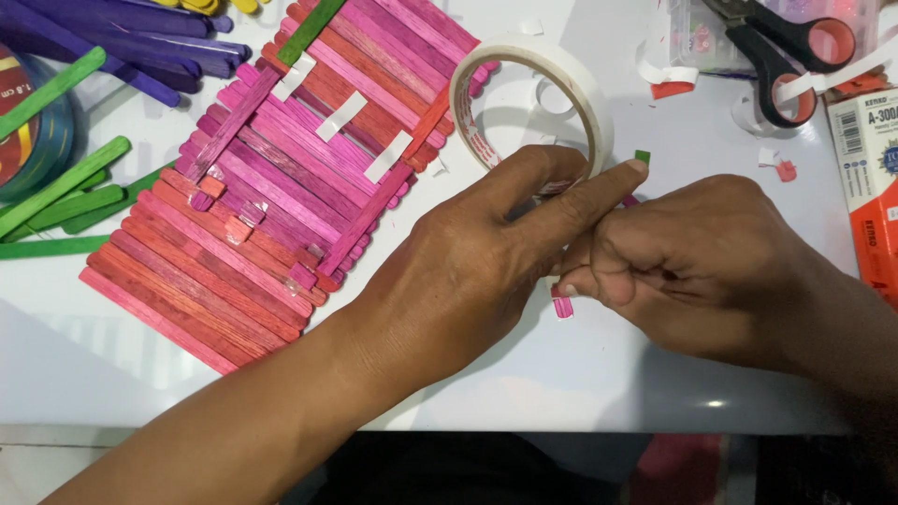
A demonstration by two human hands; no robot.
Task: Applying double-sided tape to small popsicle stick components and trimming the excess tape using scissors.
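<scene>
Fingers first: the right hand (692, 266) has its fingers curled shut, pinching a short pink stick (562, 304) whose lower end pokes out below the knuckles; a small green tip (643, 156) shows above the hands. The left hand (486, 252) lies across it, fingers closed against the same stick, forefinger stretched out along the lower edge of the tape roll (531, 98). Whether tape is already on the stick cannot be told; the hands hide it.

The tape roll stands tilted on the white bench (561, 374), touching the left hand's fingers. Left of the roll lies a panel of pink and red sticks (271, 187) with white tape tabs across it. Further left of the roll, loose green sticks (65, 196) and purple sticks (140, 37). Right of the roll: scissors (786, 51), tape scraps, an orange box (870, 178).

Risk, as a judgement: the roll leans on the fingers, so a shift of the left hand could topple or roll it. Tape could also fold onto itself or the skin, and the small stick could twist out of the pinch.
</scene>
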